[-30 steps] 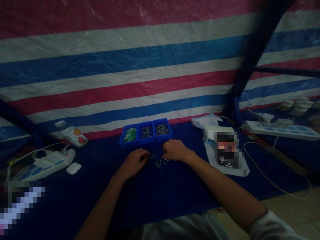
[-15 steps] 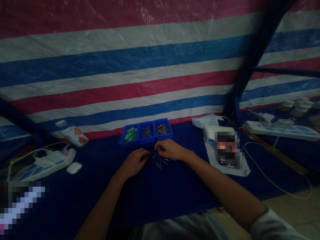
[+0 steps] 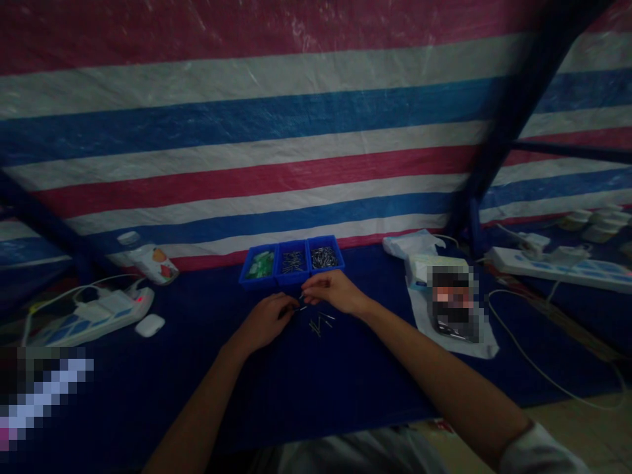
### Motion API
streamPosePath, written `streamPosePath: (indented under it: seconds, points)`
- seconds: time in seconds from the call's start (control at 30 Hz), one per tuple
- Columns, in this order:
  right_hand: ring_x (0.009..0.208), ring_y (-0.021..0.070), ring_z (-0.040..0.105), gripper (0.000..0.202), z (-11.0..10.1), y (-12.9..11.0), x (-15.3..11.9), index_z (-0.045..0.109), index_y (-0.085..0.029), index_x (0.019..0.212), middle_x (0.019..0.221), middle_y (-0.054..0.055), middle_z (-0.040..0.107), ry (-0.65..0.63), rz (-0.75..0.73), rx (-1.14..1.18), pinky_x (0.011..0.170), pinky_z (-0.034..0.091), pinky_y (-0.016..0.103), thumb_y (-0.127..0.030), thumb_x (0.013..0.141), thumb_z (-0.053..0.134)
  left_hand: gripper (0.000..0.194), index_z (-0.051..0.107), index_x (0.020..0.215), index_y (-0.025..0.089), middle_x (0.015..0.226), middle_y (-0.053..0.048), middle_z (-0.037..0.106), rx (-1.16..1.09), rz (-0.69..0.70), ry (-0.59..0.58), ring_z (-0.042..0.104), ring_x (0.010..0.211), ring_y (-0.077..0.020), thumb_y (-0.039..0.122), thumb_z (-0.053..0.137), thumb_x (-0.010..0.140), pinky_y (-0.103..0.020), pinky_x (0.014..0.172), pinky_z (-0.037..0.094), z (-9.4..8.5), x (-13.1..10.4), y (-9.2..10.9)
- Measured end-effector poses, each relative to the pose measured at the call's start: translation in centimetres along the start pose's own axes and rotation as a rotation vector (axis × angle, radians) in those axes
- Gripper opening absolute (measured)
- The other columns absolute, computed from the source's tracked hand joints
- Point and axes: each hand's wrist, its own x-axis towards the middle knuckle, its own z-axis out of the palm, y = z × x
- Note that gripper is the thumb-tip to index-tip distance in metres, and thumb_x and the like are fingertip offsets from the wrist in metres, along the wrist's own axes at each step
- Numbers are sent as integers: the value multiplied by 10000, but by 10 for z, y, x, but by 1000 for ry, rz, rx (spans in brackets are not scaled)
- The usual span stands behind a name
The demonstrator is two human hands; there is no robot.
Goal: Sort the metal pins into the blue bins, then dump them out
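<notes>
Three joined blue bins sit at the back of the dark blue table: the left bin [image 3: 260, 284] holds green packets, the middle bin [image 3: 292, 277] thin metal pieces, the right bin [image 3: 324, 268] small metal parts. In front of them my left hand [image 3: 270, 319] is closed in a pinch near a small metal piece [image 3: 302, 308]. My right hand [image 3: 332, 289] pinches just beside it; what its fingertips hold is too small to name. Several thin metal pins [image 3: 316, 327] lie loose on the table below my right hand.
At the left are a bottle [image 3: 148, 258], a power strip [image 3: 99, 320] and a white case [image 3: 149, 325]. To the right, a tissue pack [image 3: 419, 270] and a phone [image 3: 454, 309] lie by another power strip [image 3: 563, 266] and a cable.
My right hand has moved slightly left, closer to my left fingertips. The view has shifted a little. My left hand stays in nearly the same place.
</notes>
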Motion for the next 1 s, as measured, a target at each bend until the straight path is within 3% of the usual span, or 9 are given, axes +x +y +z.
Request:
streamPosePath:
  seconds: [0.17, 0.27, 0.37, 0.43, 0.53, 0.6, 0.83, 1.0]
  points:
    - [523, 72, 568, 207, 0, 5, 2, 632, -150, 767, 669, 3, 648, -24, 90, -32, 468, 379, 196, -338, 854, 631, 220, 661, 992, 208, 958, -39, 658, -3, -5, 12, 621, 893, -191, 124, 486, 888, -313, 801, 460, 0, 0, -1]
    - [407, 51, 418, 415, -1, 12, 7, 527, -161, 593, 485, -41, 494, 30, 122, -146, 419, 284, 207, -429, 909, 544, 209, 650, 994, 207, 972, -41, 664, -10, -1, 11, 621, 912, -192, 143, 470, 910, -319, 822, 453, 1, 0, -2]
    - [373, 40, 312, 472, 1, 17, 12, 435, -178, 526, 440, -67, 377, 81, 193, -138, 398, 225, 218, -443, 898, 551, 169, 628, 959, 208, 944, -28, 669, -40, -4, 13, 620, 885, -185, 157, 473, 914, -308, 796, 450, 1, -1, -3]
    - [380, 38, 325, 415, 4, 16, 14, 474, -173, 590, 491, -63, 414, 138, 203, -30, 394, 212, 215, -454, 880, 568, 137, 609, 925, 208, 912, -16, 667, -68, -15, 28, 622, 844, -176, 160, 483, 905, -294, 755, 448, 0, -2, -4]
    - [404, 47, 413, 289, 7, 11, 14, 570, -187, 864, 668, -35, 562, 233, 140, 133, 392, 211, 209, -476, 865, 571, 100, 592, 899, 209, 866, -4, 663, -109, -37, 92, 627, 789, -166, 172, 499, 894, -283, 713, 450, -2, -2, -5]
    - [412, 52, 430, 272, 7, 8, 13, 575, -205, 981, 716, -34, 587, 251, 94, 124, 397, 227, 210, -445, 853, 587, 80, 592, 903, 210, 843, 1, 668, -156, -60, 158, 637, 772, -163, 189, 516, 890, -282, 711, 461, -4, -1, -5]
    - [591, 96, 494, 271, 11, 9, 7, 660, -157, 817, 695, 1, 594, 51, -92, -306, 538, 350, 227, -417, 852, 591, 97, 643, 852, 191, 832, -17, 696, -390, -73, 439, 673, 786, -176, 285, 634, 828, -312, 764, 530, -2, 2, 1]
    - [576, 92, 456, 330, 15, 12, 5, 597, -159, 697, 630, -13, 539, 18, -93, -392, 548, 326, 232, -406, 902, 525, 129, 653, 840, 188, 846, -36, 690, -426, -47, 476, 668, 789, -183, 309, 678, 798, -338, 766, 544, 3, 3, 4]
